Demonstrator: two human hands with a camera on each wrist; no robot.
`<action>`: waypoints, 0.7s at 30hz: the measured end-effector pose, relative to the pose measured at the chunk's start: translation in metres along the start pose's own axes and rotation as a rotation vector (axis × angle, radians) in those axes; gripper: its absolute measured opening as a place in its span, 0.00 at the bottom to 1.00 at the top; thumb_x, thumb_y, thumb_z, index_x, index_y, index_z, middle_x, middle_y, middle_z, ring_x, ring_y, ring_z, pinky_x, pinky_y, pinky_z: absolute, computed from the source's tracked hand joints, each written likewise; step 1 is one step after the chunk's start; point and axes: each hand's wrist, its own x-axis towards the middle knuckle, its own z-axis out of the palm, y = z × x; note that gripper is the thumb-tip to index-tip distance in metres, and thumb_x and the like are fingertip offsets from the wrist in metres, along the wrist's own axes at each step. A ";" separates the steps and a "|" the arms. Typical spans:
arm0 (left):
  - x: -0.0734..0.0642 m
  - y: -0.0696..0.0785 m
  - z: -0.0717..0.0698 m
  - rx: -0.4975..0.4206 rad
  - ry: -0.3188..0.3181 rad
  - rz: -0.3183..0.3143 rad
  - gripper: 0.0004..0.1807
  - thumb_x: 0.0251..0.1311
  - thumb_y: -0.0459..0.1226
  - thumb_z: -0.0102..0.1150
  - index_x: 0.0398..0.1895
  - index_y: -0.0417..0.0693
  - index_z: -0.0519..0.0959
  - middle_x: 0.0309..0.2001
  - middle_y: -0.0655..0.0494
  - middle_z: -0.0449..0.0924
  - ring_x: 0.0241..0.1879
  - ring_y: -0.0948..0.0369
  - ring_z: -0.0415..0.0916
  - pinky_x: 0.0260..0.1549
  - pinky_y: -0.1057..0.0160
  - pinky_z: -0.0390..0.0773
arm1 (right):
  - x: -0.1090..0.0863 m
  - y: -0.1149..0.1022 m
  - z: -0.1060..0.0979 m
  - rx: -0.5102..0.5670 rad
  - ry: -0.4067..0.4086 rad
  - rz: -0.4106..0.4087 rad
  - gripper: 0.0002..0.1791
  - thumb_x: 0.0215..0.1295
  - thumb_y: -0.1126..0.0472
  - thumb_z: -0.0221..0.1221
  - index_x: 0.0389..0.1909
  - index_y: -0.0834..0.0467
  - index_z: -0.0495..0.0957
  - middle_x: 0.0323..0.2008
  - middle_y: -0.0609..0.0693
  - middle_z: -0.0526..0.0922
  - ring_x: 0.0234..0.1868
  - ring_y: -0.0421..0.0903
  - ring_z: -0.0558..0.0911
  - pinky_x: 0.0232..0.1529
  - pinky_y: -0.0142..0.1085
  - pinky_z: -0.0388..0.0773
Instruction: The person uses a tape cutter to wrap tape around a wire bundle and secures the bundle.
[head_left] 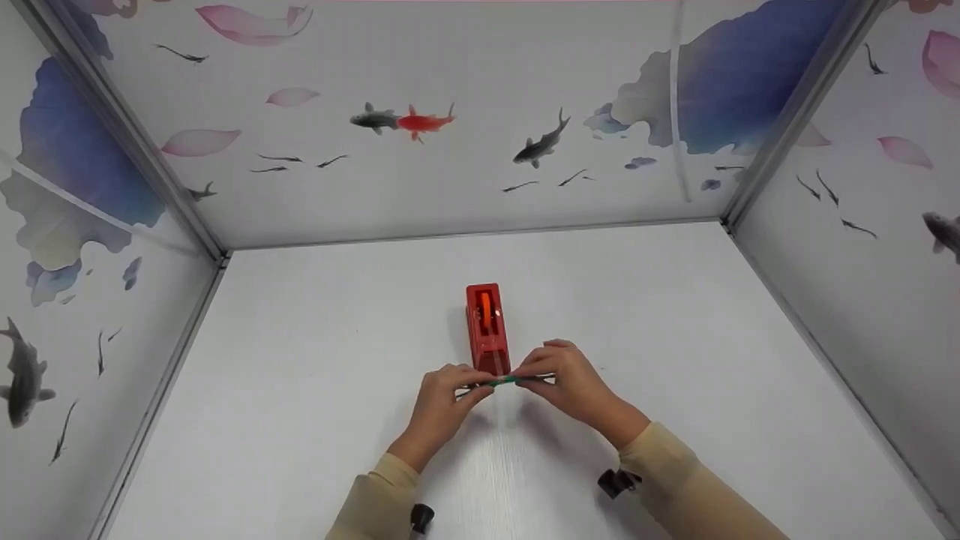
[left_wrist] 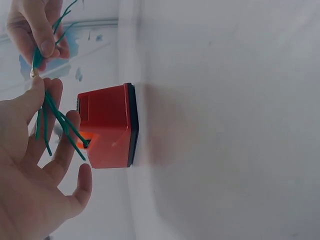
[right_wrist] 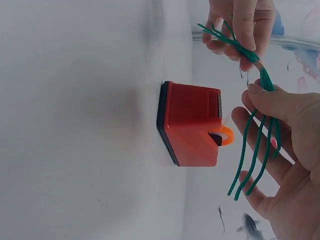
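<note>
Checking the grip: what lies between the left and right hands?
Between the left hand and right hand runs a short stretch of green strands with a tan band on it; the right wrist view shows this.

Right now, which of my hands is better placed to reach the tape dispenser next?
Probably the right hand, narrowly: it sits slightly farther forward, toward the red tape dispenser. The left hand, also pinching the green strands, could perhaps hold them alone.
</note>
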 end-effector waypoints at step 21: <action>-0.003 0.004 0.003 0.263 0.180 0.170 0.11 0.55 0.41 0.76 0.43 0.58 0.92 0.38 0.64 0.85 0.41 0.64 0.78 0.42 0.60 0.77 | 0.009 0.002 -0.006 -0.166 -0.247 -0.029 0.09 0.72 0.54 0.64 0.47 0.47 0.89 0.43 0.40 0.89 0.53 0.42 0.83 0.72 0.65 0.47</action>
